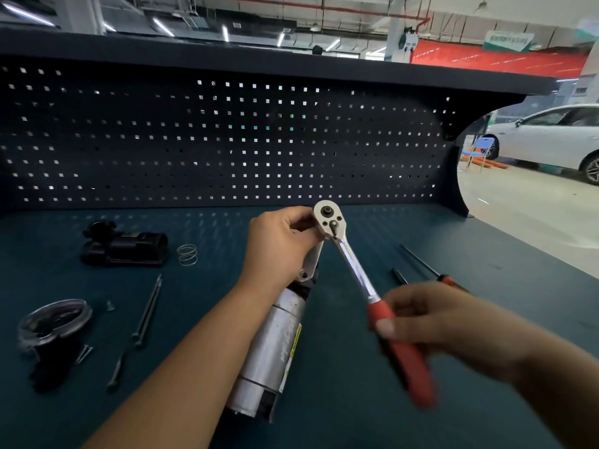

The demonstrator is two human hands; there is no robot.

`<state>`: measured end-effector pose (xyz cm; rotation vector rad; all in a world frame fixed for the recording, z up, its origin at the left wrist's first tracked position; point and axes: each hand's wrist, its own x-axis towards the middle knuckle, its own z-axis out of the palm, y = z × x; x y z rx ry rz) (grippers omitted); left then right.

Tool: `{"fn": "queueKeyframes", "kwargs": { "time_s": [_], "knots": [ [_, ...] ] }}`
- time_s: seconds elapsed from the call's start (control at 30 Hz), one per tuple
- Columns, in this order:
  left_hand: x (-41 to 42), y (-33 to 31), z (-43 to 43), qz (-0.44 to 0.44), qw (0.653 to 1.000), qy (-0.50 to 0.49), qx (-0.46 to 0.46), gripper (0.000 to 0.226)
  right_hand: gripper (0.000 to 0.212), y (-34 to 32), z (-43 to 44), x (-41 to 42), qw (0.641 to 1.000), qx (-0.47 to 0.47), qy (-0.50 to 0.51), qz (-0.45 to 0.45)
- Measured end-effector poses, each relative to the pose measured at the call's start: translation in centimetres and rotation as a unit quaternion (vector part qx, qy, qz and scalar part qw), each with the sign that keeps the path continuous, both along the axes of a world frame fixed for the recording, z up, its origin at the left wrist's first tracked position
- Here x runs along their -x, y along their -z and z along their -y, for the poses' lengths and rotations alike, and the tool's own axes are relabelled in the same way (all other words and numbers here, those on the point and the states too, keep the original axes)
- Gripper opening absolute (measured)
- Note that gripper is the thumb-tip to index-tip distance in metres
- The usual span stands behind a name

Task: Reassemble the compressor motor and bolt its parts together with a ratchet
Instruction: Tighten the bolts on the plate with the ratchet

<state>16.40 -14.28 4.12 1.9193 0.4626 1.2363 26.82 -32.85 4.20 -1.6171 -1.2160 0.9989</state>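
head view: both hands work a ratchet (353, 270) on the upper end of the motor (275, 345).
the silver motor leans on the bench (356, 422), its left side hidden by the forearm. the left hand (278, 251) has its fingers (299, 218) curled round the motor's top, and the right hand (434, 322) grips the ratchet's red handle. to the left lie a black housing (124, 246), a spring (187, 254), long bolts (147, 311) and a clear cover (55, 320). screwdrivers (418, 260) lie to the right, a pegboard (227, 140) behind.
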Motion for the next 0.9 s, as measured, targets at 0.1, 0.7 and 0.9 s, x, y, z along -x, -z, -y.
{"fn": "queueKeyframes", "kwargs": {
  "time_s": [0.1,0.7,0.9],
  "knots": [
    [0.1,-0.1,0.0,0.007,1.000,0.013,-0.005,0.025,0.028,-2.9,0.5,-4.3,0.995,0.041,0.047,0.077],
    [0.2,-0.5,-0.4,-0.025,0.999,0.029,-0.007,0.017,0.052,-2.3,0.7,0.2,0.995,0.047,0.004,-0.084],
    [-0.1,-0.3,0.2,-0.031,0.998,-0.002,0.052,0.023,0.034,0.7,-3.9,8.0,0.978,-0.055,-0.007,-0.201]
  ]
}}
